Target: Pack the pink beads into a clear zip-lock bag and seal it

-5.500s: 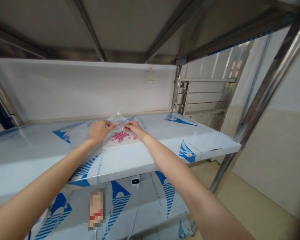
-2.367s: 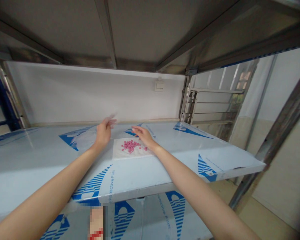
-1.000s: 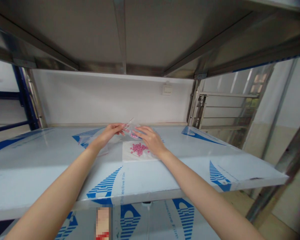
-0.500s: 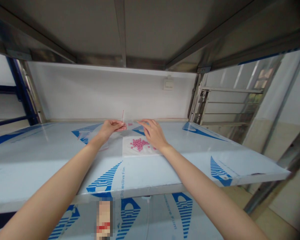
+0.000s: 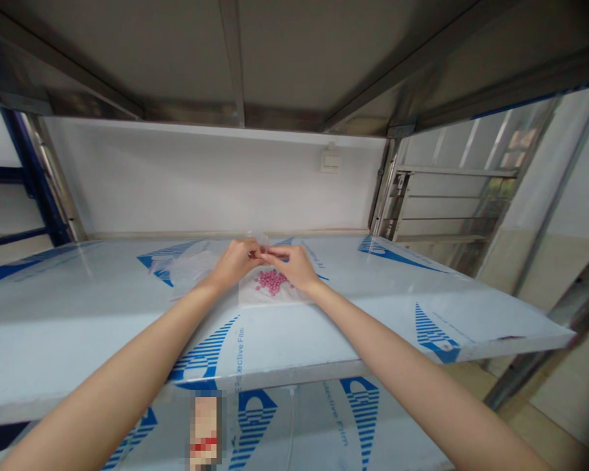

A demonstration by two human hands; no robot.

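My left hand [image 5: 238,258] is closed, with a clear plastic zip bag [image 5: 256,236] pinched in its fingers; the bag shows faintly behind the fingertips. My right hand [image 5: 297,263] meets it there, its thumb and fingers pressed together at the bag's edge. Just below the joined fingertips, a pile of small pink beads [image 5: 273,282] lies on a white sheet [image 5: 250,297]. The right wrist and palm cover part of that sheet. Whatever is inside the bag is hidden by the fingers.
More clear plastic bags [image 5: 191,267] lie left of my left hand. The tabletop [image 5: 137,320] is covered in blue-printed protective film. Overhead hangs a low metal shelf [image 5: 285,72], held by metal posts [image 5: 385,190]. A white wall [image 5: 201,183] with a switch [image 5: 330,162] closes off the back.
The hands were apart; now their fingertips meet. My right hand has moved left and closed from an open pose. The zip bag, raised in my left hand before, is now mostly behind the fingers.
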